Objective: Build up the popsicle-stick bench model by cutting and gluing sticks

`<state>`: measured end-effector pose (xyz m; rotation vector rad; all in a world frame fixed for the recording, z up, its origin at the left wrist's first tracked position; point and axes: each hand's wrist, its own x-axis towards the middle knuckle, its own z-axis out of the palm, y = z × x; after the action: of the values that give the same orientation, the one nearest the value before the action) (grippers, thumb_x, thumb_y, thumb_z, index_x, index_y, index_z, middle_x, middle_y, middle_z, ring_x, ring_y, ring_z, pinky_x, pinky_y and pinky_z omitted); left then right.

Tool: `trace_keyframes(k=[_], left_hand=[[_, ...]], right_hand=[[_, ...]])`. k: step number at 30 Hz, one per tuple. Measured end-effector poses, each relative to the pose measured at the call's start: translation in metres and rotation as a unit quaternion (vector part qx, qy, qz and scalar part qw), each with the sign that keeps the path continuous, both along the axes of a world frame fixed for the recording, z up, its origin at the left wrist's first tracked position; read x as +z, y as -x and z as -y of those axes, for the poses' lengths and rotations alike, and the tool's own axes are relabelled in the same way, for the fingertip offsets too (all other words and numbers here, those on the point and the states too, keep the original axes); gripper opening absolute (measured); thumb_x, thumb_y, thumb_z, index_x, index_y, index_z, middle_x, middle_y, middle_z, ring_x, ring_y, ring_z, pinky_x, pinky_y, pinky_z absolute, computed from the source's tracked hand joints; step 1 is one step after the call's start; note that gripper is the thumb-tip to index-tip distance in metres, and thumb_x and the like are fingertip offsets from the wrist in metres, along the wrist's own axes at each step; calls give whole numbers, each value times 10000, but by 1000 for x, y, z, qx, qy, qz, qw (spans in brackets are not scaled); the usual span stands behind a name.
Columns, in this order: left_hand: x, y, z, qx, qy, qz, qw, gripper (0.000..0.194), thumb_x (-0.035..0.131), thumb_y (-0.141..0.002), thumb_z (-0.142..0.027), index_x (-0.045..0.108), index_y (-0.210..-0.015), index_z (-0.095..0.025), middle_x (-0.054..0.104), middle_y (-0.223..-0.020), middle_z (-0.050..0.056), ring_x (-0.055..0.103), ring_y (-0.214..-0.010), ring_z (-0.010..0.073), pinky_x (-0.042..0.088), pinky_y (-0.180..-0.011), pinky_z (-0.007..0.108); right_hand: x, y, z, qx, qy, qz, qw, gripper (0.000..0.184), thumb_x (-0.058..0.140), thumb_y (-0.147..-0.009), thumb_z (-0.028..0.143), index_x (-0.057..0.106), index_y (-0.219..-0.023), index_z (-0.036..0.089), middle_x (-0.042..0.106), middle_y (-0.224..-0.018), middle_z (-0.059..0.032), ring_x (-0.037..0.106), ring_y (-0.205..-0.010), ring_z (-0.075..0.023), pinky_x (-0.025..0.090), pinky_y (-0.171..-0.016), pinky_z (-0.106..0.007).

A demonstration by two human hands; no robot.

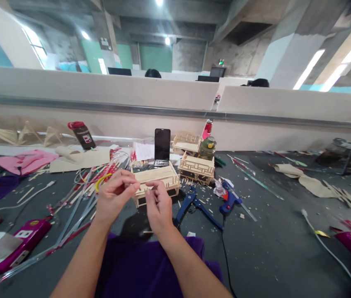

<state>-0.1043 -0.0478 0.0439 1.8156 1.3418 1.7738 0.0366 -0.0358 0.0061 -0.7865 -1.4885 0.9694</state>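
Both of my hands are raised in front of a small wooden-stick model (pixel 155 176) on the dark table. My left hand (pixel 114 196) has its thumb and fingertips pinched together; whatever sits between them is too small to make out. Close beside it, my right hand (pixel 159 207) is curled with thumb against forefinger, and its grip is likewise unclear. The hands are slightly apart and hide part of the model's front. To the right stands a second stick model (pixel 197 167) with lattice railings, and behind that a third one (pixel 187 142).
Blue-handled cutters (pixel 186 205) and a blue glue gun (pixel 231 203) lie right of my hands. Loose sticks and plastic sleeves (pixel 82 207) spread out leftward, near a purple power strip (pixel 22 244). A phone (pixel 162 145) stands upright behind the model. A white partition (pixel 100 89) closes off the back.
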Motion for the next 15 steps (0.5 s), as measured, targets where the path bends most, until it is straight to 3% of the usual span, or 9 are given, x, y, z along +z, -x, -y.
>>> trace_keyframes(k=[4, 9, 12, 15], left_hand=[[-26, 3, 2, -5, 18, 4, 1000, 18, 714, -789, -224, 714, -771, -219, 563, -838, 10, 527, -803, 149, 412, -672, 258], [-30, 12, 2, 4, 21, -16, 1000, 45, 725, -795, -249, 755, -829, -250, 547, -820, 9, 510, -757, 141, 384, -628, 256], [-31, 20, 2, 38, 35, -16, 999, 253, 753, -770, -291, 735, -1022, -277, 514, -878, 10, 479, -735, 139, 377, -614, 258], [-34, 28, 2, 44, 97, -41, 993, 436, 759, -755, -326, 670, -1179, -282, 507, -1017, 35, 499, -813, 160, 416, -660, 272]], right_hand=[[-6, 5, -1, 15, 1, 23, 1000, 188, 528, -905, 357, 626, -956, 204, 584, -651, 40, 468, -492, -102, 356, -494, -213], [-17, 10, -6, 26, 5, 44, 999, 188, 541, -900, 364, 659, -945, 224, 686, -775, 8, 596, -616, -132, 461, -600, -219], [-22, 13, -11, 12, 24, 24, 999, 194, 562, -882, 374, 676, -917, 222, 713, -811, -6, 645, -691, -153, 502, -653, -230], [-25, 17, -16, -6, 46, -16, 999, 186, 593, -851, 357, 699, -874, 206, 727, -795, -16, 669, -728, -169, 523, -676, -237]])
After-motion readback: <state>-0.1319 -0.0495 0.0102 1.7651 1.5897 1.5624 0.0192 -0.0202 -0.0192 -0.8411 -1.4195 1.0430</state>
